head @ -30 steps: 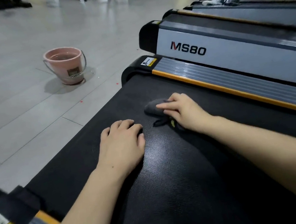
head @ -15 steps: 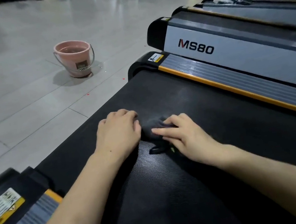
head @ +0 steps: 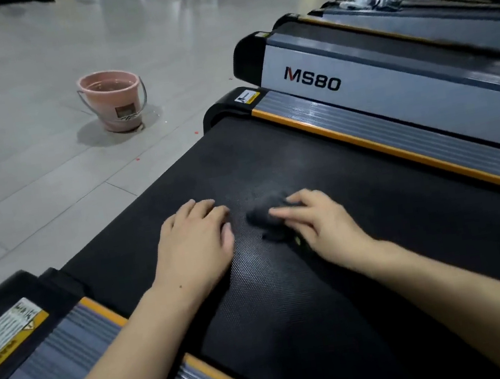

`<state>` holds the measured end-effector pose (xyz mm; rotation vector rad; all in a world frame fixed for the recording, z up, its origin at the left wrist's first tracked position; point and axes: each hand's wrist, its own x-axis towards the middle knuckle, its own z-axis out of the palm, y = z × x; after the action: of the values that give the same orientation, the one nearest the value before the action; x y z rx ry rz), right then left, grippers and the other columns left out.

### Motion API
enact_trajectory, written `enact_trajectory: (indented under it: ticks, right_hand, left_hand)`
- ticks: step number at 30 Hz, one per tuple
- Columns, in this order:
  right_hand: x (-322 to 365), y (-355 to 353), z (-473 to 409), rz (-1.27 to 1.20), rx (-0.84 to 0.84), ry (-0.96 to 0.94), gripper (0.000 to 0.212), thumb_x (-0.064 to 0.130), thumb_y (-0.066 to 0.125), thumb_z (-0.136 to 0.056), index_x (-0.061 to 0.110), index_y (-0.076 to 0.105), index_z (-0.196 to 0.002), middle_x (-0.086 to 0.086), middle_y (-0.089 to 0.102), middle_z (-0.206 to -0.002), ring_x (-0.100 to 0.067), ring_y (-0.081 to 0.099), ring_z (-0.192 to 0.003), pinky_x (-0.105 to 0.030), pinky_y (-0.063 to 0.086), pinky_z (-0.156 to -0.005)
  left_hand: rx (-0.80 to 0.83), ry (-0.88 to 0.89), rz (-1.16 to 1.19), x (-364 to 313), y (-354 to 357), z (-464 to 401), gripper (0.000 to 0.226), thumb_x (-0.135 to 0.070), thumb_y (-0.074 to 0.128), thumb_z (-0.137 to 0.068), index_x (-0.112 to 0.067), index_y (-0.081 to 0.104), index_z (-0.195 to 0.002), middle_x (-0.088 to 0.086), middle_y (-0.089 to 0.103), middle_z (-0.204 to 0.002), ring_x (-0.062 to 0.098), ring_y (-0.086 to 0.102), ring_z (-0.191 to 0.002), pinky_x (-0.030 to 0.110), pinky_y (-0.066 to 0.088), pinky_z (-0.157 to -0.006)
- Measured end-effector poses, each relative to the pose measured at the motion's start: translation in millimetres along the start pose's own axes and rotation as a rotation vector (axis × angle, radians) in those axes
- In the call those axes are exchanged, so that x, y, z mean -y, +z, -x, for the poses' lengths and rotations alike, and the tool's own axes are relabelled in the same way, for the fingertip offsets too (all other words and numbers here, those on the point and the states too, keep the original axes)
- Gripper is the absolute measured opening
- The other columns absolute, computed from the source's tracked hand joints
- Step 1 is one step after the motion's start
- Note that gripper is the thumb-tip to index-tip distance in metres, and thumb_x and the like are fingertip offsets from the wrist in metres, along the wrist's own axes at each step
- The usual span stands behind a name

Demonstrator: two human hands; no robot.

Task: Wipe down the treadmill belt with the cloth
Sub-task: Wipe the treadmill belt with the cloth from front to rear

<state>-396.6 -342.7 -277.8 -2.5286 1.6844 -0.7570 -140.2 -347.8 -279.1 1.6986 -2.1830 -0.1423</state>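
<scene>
Mid-wipe: right hand [head: 322, 224] presses the bunched dark grey cloth [head: 267, 214] flat-fingered onto the black textured treadmill belt [head: 290, 296] mid-width near its rear edge, left hand [head: 197, 239] resting beside, fingers loosely curled; coverage can't be judged.

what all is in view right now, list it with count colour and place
treadmill belt: one, black, textured, running under both hands
cloth: one, dark grey, bunched on the belt under the right hand's fingers
side rails: two, grey ribbed with orange edge strips, either side of the belt
neighbouring treadmill: one, grey and black, marked MS80, to the right
bucket: one, pink with a metal handle, on the tiled floor to the left, beyond the belt's end
floor: light grey tiles
hands: left hand flat on the belt beside the cloth; right hand pressing the cloth, blurred
</scene>
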Motion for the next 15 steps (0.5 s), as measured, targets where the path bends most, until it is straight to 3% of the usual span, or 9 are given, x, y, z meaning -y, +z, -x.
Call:
enact_trajectory:
  ticks: [4,7,9,10,13,15]
  right_hand:
    - [-25,-9,1,-0.015,0.104,-0.169,0.032,0.015,0.062,-0.095,0.028,0.069,-0.123,-0.005,0.061,-0.126,-0.016,0.053,-0.115,-0.024,0.041,-0.101]
    - [-84,-10,-45,0.101,-0.034,0.141,0.031,0.014,0.061,-0.095,0.029,0.070,-0.120,-0.007,0.060,-0.134,-0.028,0.056,-0.123,-0.030,0.041,-0.106]
    - [-103,-15,-62,0.100,-0.084,0.424,0.029,0.020,0.057,-0.097,0.032,0.070,-0.120,-0.001,0.055,-0.141,-0.024,0.052,-0.128,-0.028,0.036,-0.110]
    - [-101,-14,-62,0.098,-0.087,0.472,0.028,0.021,0.057,-0.097,0.033,0.069,-0.120,0.002,0.054,-0.143,-0.022,0.051,-0.130,-0.028,0.035,-0.111]
    - [-67,-17,-45,0.059,-0.094,0.474,0.028,0.022,0.062,-0.094,0.036,0.071,-0.116,0.007,0.055,-0.141,-0.017,0.052,-0.129,-0.023,0.033,-0.110]
    - [-38,-18,-13,0.055,-0.055,0.330,0.029,0.022,0.065,-0.092,0.038,0.072,-0.115,0.004,0.059,-0.137,-0.017,0.056,-0.125,-0.021,0.035,-0.106]
  left_hand:
    - [0.042,0.066,-0.016,-9,8,-4,0.040,-0.043,0.039,-0.096,-0.035,0.064,-0.126,-0.009,0.056,-0.143,0.022,0.039,-0.143,0.042,0.033,-0.112]
    - [0.066,0.088,-0.002,-7,6,1,0.048,-0.047,0.032,-0.092,-0.036,0.065,-0.124,-0.011,0.058,-0.140,0.020,0.040,-0.142,0.042,0.032,-0.113]
    - [0.086,0.100,0.003,-6,4,5,0.046,-0.047,0.034,-0.092,-0.037,0.065,-0.124,-0.012,0.057,-0.142,0.020,0.038,-0.143,0.041,0.031,-0.114]
    - [0.093,0.107,0.006,-4,2,5,0.046,-0.047,0.033,-0.092,-0.037,0.065,-0.124,-0.013,0.056,-0.142,0.020,0.037,-0.144,0.041,0.031,-0.114]
    - [0.119,0.118,-0.006,0,-2,7,0.040,-0.045,0.039,-0.096,-0.037,0.065,-0.125,-0.013,0.055,-0.144,0.019,0.036,-0.144,0.041,0.030,-0.114]
    - [0.119,0.107,-0.009,1,-1,7,0.034,-0.042,0.045,-0.098,-0.038,0.065,-0.125,-0.013,0.055,-0.143,0.019,0.036,-0.144,0.041,0.030,-0.114]
